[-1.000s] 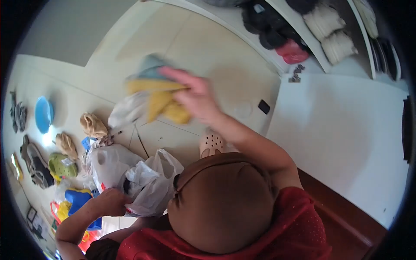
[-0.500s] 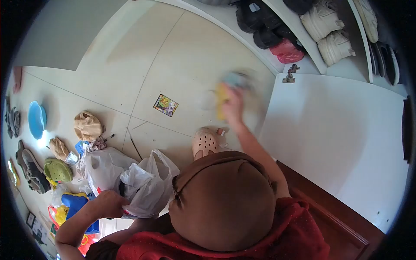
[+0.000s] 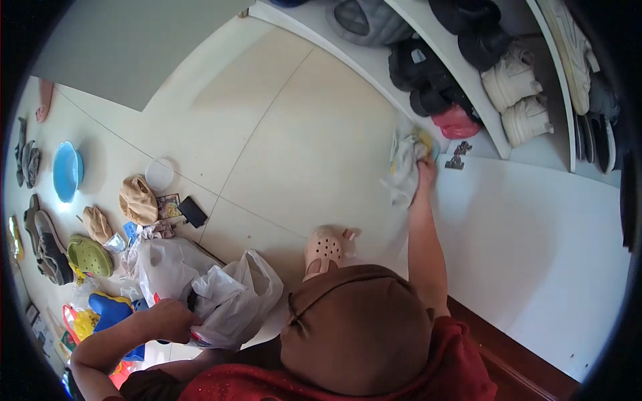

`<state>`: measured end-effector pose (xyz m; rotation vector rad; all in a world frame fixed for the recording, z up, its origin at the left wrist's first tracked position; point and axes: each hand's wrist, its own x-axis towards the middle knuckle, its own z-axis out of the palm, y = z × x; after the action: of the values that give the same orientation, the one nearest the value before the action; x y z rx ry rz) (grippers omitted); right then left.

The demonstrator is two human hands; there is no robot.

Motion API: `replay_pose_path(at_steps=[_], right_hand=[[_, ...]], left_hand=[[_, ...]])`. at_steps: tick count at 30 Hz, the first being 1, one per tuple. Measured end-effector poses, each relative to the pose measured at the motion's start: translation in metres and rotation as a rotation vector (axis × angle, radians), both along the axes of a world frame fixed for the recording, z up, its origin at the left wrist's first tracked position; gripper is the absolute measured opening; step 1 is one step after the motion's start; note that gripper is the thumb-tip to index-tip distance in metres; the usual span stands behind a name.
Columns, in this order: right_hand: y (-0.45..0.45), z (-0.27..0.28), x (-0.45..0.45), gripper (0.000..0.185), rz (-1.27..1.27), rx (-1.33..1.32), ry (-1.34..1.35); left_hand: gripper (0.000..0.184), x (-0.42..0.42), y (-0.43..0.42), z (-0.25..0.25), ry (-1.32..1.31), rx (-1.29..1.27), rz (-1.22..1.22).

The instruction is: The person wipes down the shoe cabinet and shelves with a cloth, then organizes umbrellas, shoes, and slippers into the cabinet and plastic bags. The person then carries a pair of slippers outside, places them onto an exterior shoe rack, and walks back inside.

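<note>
My right hand [image 3: 426,175] is closed on a crumpled pale cloth [image 3: 403,167] with yellow patches. The cloth is against the floor at the foot of the shoe cabinet [image 3: 374,81]. My left hand [image 3: 175,319] is curled at the edge of a white plastic bag [image 3: 231,294], gripping it; the fingertips are partly hidden. Another full white plastic bag [image 3: 167,264] stands beside that one. A pink clog [image 3: 324,247] is on my foot, in front of my brown-clothed knee [image 3: 358,327].
White cabinet door [image 3: 515,260] stands open at right; its shelves hold white sneakers [image 3: 511,83] and black shoes [image 3: 421,73]. At left lie a blue basin [image 3: 67,172], tan cap [image 3: 138,199], picture card [image 3: 168,206], black flat object [image 3: 192,211], clear disc [image 3: 159,174] and green clog [image 3: 91,255].
My right hand has moved right with the cloth to the cabinet's foot. The card has gone from mid-floor to beside the tan cap. A black flat object and clear disc now show nearby.
</note>
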<state>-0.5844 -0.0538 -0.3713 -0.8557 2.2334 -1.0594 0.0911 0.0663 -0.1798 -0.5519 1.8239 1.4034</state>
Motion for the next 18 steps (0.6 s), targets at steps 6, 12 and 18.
replay_pose_path(at_steps=[6,12,18], right_hand=[[-0.131,0.022,0.178,0.086,0.187,0.364,0.658],[-0.162,0.036,0.396,0.035,1.189,-0.566,0.3],[-0.056,0.096,0.411,0.043,0.961,-0.459,-0.287]], left_hand=[[0.03,-0.007,0.002,-0.002,-0.064,-0.005,-0.076],[0.03,-0.013,0.004,-0.002,-0.054,-0.044,-0.078],[0.027,0.003,0.007,0.0,-0.037,-0.069,0.047]])
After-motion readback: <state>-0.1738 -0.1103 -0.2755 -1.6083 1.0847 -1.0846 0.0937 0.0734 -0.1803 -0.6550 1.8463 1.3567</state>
